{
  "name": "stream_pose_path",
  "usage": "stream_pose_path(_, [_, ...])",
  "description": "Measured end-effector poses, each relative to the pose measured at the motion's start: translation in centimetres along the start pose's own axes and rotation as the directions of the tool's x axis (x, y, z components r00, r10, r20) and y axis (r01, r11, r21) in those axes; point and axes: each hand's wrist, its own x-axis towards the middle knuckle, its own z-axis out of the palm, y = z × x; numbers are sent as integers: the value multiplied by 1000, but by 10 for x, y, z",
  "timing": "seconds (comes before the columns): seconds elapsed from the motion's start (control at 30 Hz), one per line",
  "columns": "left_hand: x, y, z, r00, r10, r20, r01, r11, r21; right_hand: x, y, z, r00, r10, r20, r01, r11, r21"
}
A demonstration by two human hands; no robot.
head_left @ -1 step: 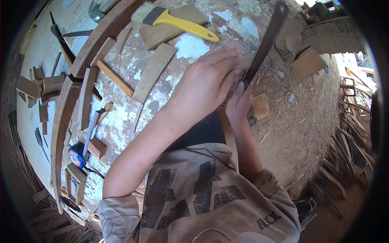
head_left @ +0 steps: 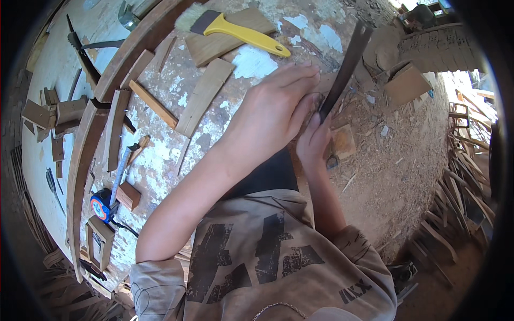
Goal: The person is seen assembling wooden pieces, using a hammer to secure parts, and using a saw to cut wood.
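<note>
My right hand (head_left: 314, 143) grips the lower end of a long, dark, narrow bar (head_left: 342, 72), thumb pressed along it. The bar slants up and to the right, its far end raised. Just left of it, my left hand (head_left: 281, 99) is closed with bent fingers, thumb and fingertips by the bar's lower end. What sits in those left fingers is hidden by the hand. Beyond the left hand lies a yellow-handled paintbrush (head_left: 246, 36) on a flat wooden board (head_left: 259, 22). A tapered wood piece (head_left: 206, 96) rests beside my left forearm.
On the left of the paint-spotted bench are a blue tape measure (head_left: 101, 205), a small wood block (head_left: 128, 195), a long curved wooden piece (head_left: 85, 144) and a handsaw (head_left: 85, 59). A wood block (head_left: 408, 84) stands at far right; offcuts (head_left: 460, 198) heap beyond the bench.
The dark bar's far end has dropped nearer and a little left, and the bar has turned slightly. My right hand has shifted slightly with it; my left hand stays put.
</note>
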Motion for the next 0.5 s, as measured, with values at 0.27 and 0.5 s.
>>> stream_pose_path(0.27, [-2,0,-1,1000,-5,-13,5,1000,11,11,-25,2,998,-61,-24,62,997,42])
stream_pose_path(0.5, [1,-4,6,1000,7,-21,-8,999,-37,-9,24,2,996,-74,-57,79,993,88])
